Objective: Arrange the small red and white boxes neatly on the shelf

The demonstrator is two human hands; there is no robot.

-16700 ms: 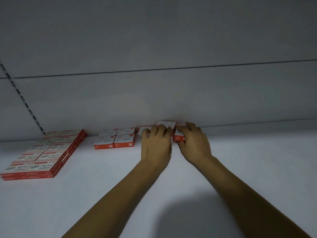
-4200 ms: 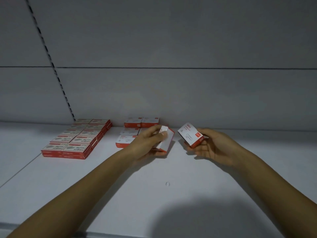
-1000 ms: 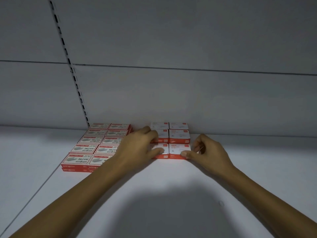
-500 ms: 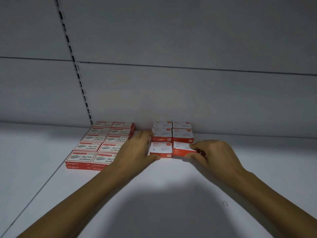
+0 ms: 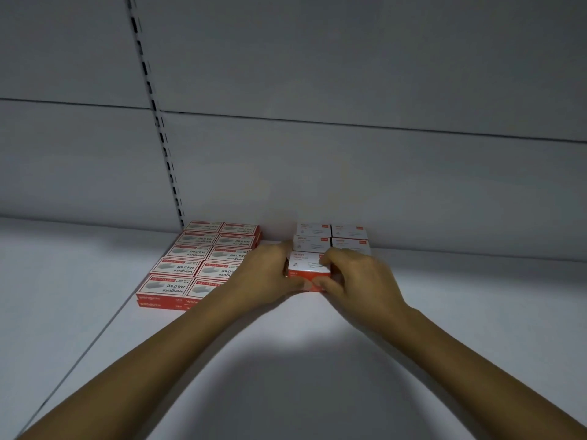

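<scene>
**White shelf, dim light: one small box held by both hands**

Grey back panel (image 5: 317, 169) and a slotted upright (image 5: 158, 128) stand behind the white shelf (image 5: 286, 360). The small boxes (image 5: 313, 242), red and white, lie in two rows of two against the panel, edges touching. Just in front of them, on the left side, is the front box (image 5: 306, 265). The left hand (image 5: 266, 276) grips its left end, fingers curled, thumb at the lower front edge. The right hand (image 5: 359, 277) pinches its right end, fingers over the top corner, thumb low at the front. Whether another box lies under the right palm, I cannot tell.

The box looks like thin printed cardboard, so prob. light and stiff enough. The walls may dent if squeezed hard, and the smooth faces may slide on the shelf. Best hold, I think, is at the two short ends w/ light pressure, as it is held now.

Larger staple boxes (image 5: 190, 268) lie in a block near the left side, and the left wrist passes close over them. A strong push backward could also move the back rows out of line.
</scene>
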